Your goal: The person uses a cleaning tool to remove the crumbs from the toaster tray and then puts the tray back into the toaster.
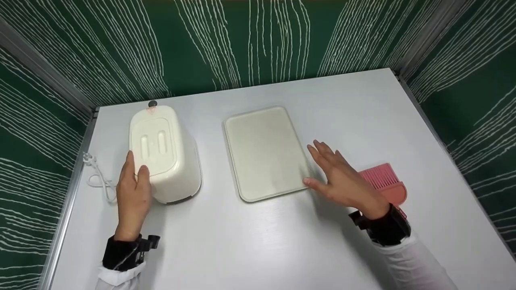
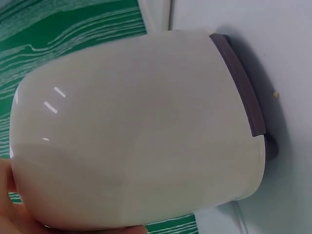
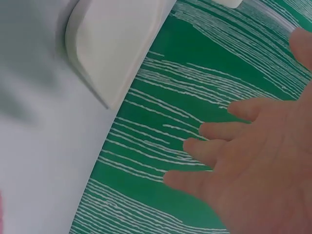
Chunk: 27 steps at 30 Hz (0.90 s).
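Note:
A cream-white toaster (image 1: 187, 161) stands upright at the left of the table, its top covered by a lid (image 1: 155, 147) with two raised ridges. My left hand (image 1: 132, 197) holds its near left upper corner, thumb on the near top edge and fingers along the left side. In the left wrist view the toaster's smooth end (image 2: 136, 126) fills most of the picture. My right hand (image 1: 342, 179) hovers, fingers spread, over the right edge of a flat cream tray (image 1: 266, 155). Nothing is in its palm in the right wrist view.
A pink brush-like tool with comb-like bristles (image 1: 381, 177) lies right of the tray, partly hidden by my right wrist. A white power cord with a plug (image 1: 90, 159) lies left of the toaster. Green, white-lined panels (image 1: 193, 52) border the white table (image 1: 250, 245).

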{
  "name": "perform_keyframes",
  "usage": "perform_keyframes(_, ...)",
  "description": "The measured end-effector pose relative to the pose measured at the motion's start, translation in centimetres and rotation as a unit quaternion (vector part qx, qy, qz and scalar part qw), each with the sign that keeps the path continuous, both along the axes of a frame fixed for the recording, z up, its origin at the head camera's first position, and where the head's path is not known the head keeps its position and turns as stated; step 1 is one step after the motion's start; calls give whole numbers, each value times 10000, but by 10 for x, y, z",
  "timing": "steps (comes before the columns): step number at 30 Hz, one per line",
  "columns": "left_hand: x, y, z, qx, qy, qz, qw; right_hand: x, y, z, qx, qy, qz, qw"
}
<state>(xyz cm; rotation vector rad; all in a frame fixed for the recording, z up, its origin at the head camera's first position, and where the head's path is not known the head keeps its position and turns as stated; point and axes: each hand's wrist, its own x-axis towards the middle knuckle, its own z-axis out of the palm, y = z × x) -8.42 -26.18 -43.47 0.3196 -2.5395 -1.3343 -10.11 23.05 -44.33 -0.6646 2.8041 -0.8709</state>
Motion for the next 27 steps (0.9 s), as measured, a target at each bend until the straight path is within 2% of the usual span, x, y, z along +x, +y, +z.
perform_keyframes(7, 6, 5, -2, -101, 68, 89, 9999, 5, -16, -6, -209, 48, 227, 9995)
perform_keyframes(16, 12, 12, 1, -123, 86, 154, 9998, 8, -47, -12, -771, -250, 786, 9936)
perform_keyframes(23, 20, 19, 3, -217, -22, 169, 9996, 10, -80, -14, -660, -346, 1373, 9877)
perform_keyframes(27, 24, 20, 5, -270, -51, 163, 9995, 9, -104, -12, -647, -569, 1621, 9830)
